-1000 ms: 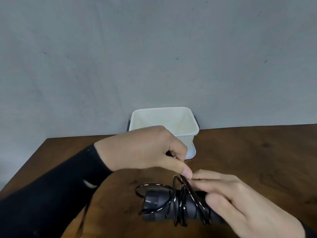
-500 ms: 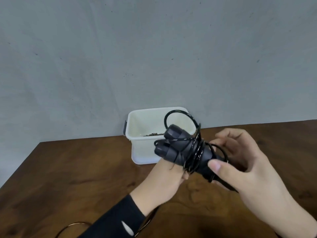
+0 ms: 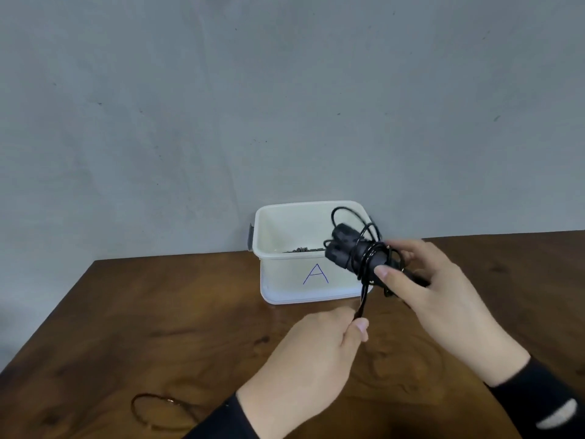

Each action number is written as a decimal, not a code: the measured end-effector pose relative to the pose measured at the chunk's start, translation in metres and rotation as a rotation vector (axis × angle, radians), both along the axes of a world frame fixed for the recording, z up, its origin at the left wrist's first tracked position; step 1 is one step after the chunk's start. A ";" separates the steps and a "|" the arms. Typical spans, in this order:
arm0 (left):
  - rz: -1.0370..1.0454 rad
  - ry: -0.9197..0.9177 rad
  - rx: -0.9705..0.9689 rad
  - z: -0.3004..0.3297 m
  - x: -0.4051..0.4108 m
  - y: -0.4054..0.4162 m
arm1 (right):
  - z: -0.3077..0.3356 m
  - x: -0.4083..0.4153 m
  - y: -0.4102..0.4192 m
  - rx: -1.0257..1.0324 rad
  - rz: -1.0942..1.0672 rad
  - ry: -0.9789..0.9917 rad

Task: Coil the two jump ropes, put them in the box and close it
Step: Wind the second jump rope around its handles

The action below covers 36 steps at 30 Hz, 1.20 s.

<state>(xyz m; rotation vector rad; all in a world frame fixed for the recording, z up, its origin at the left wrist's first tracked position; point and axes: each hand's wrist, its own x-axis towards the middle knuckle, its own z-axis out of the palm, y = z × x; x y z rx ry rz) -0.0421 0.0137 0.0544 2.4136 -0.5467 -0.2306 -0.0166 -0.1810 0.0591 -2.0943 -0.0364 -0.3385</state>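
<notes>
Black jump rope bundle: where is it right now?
Head view, right of centre: black jump rope bundle is held in the right hand above the white plastic box's right front corner.

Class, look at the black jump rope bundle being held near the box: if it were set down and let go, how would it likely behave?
The jump rope would probably spring loose: thin cord loops already stand off the handles. Its free end looks floppy, hanging to the left hand. The right hand grips round handles, so it might roll.

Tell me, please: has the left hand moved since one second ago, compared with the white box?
Yes. The left hand then covered the white box front; now it sits below the box, nearer the camera, pinching the black cord.
</notes>
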 end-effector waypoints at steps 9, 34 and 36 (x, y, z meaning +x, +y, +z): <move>-0.256 -0.492 0.669 0.083 0.018 0.023 | -0.008 -0.015 0.024 -0.259 0.327 0.031; -0.044 0.185 -0.530 -0.021 0.027 0.018 | 0.019 -0.041 0.037 0.816 0.217 0.030; -0.093 0.035 -0.379 -0.020 0.016 0.016 | 0.022 -0.039 0.034 0.766 0.142 0.017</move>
